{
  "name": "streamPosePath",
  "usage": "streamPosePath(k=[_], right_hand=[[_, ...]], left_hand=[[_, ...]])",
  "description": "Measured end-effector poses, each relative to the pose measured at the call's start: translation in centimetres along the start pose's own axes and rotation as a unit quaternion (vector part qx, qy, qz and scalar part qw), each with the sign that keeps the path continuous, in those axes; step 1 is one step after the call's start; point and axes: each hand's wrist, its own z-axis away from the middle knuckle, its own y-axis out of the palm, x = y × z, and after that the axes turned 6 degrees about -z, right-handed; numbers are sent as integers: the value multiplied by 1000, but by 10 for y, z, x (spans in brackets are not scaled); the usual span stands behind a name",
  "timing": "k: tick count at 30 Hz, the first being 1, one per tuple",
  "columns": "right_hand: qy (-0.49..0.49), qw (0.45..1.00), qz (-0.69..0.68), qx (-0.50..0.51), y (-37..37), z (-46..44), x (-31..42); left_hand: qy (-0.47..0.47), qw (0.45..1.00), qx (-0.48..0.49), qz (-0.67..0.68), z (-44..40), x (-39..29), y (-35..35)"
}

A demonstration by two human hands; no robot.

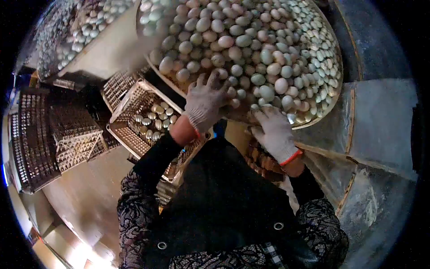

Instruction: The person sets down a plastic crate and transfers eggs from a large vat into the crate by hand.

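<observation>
A wide round tub [335, 101] is heaped with white, pinkish and pale blue-green eggs [244, 41]. My left hand [206, 102], in a whitish knit glove, lies over the eggs at the near left edge, its fingers spread and touching them. At the near rim, my right hand [274, 133] wears a matching glove with a red cuff. Its fingers are apart and stretched toward the nearest eggs. Neither hand visibly grips an egg, though the undersides of the fingers are hidden. Left of my left forearm, a plastic crate [127, 133] holds several eggs on its bottom.
Stacked dark plastic crates [33, 134] stand at the far left. Another container [96, 54] of eggs is at the upper left, its pale side partly blurred. Grey sheeting [380, 121] with brown seams lies to the right. A dark apron [215, 193] covers my front.
</observation>
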Motion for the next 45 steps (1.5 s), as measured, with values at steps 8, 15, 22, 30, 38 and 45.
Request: streamPosePath(k=[8, 15, 22, 30, 38, 45], right_hand=[[-52, 980, 23, 192, 36, -26, -14], [51, 959, -198, 196, 9, -45, -41], [125, 989, -38, 73, -20, -41, -55], [175, 961, 54, 209, 1, -74, -55], [80, 975, -195, 71, 11, -65, -77], [158, 922, -338, 109, 34, -97, -78]], left_hand=[[-58, 972, 226, 2, -41, 6, 41], [15, 973, 193, 123, -48, 34, 64], [65, 967, 167, 183, -51, 33, 65], [-6, 965, 104, 242, -49, 27, 76], [57, 909, 245, 332, -61, 46, 51], [77, 895, 261, 354, -48, 56, 34]])
